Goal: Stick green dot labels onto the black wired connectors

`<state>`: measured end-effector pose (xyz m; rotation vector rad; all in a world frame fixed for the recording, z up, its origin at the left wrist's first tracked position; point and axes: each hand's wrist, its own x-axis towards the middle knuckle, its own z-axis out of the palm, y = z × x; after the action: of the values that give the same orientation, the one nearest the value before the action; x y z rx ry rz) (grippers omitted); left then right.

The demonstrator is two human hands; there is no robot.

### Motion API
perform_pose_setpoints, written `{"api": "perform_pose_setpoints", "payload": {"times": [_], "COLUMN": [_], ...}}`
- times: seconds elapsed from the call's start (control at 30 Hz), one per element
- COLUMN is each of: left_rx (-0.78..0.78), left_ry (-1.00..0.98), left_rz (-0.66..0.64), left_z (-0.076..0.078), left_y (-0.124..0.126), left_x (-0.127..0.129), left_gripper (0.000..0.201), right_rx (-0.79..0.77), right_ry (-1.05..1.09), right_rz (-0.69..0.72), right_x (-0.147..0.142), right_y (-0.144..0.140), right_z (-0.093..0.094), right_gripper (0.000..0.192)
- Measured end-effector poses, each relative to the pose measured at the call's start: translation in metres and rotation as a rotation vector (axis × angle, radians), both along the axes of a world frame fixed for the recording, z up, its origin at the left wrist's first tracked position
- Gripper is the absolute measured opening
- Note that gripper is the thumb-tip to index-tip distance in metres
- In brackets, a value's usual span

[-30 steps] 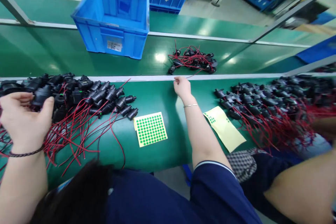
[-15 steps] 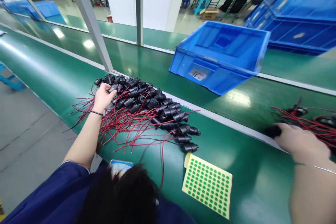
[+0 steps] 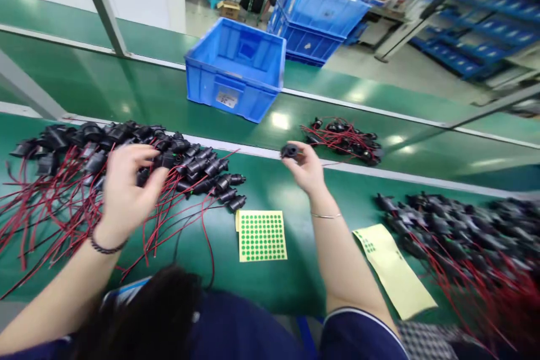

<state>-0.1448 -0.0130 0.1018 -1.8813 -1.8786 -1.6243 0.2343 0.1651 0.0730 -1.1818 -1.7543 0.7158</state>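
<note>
Our right hand [image 3: 307, 170], near the middle of the frame, pinches 1 small black plug [image 3: 290, 151] just above the green table [image 3: 274, 287]. Our left hand [image 3: 125, 185], at the left, has its fingers curled over a pile of black plugs with red wires [image 3: 126, 163]. A sheet of green dot stickers [image 3: 261, 235] lies between our arms.
</note>
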Motion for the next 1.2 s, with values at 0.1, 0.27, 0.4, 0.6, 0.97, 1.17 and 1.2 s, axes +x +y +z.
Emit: {"api": "perform_pose_setpoints", "payload": {"times": [0.1, 0.27, 0.4, 0.6, 0.97, 1.17, 1.2], "left_rx": [-0.085, -0.222, -0.341, -0.276, -0.883, -1.005, -0.989], "left_ry": [0.042, -0.181, -0.439, -0.676, 0.032, -0.088, -0.161], "left_rz": [-0.466, -0.812, -0.956, -0.759, -0.699, -0.690, -0.670], "left_z": [-0.006, -0.038, -0.050, -0.062, -0.038, -0.050, -0.053], "left_y": [0.019, 0.052, 0.057, 0.041, 0.013, 0.010, 0.010], "left_x": [0.073, 0.129, 0.137, 0.135, 0.130, 0.143, 0.146], "left_gripper": [0.042, 0.063, 0.039, 0.040, 0.014, 0.016, 0.017], "right_rx": [-0.130, -0.303, -0.345, -0.002, -0.495, -0.486, -0.474], "right_ry": [0.151, 0.248, 0.259, -0.220, -0.138, 0.214, 0.215], "right_rz": [0.276, 0.540, 0.497, 0.276, -0.124, -0.077, -0.077], "right_x": [-0.030, -0.058, -0.053, -0.018, 0.036, 0.034, 0.035], "right_y": [-0.033, -0.065, -0.072, -0.102, -0.145, -0.158, -0.160], "right_z": [-0.008, -0.006, -0.007, -0.011, -0.056, -0.066, -0.066], "right_gripper": [0.049, 0.061, 0.059, 0.019, 0.042, 0.033, 0.031]}}
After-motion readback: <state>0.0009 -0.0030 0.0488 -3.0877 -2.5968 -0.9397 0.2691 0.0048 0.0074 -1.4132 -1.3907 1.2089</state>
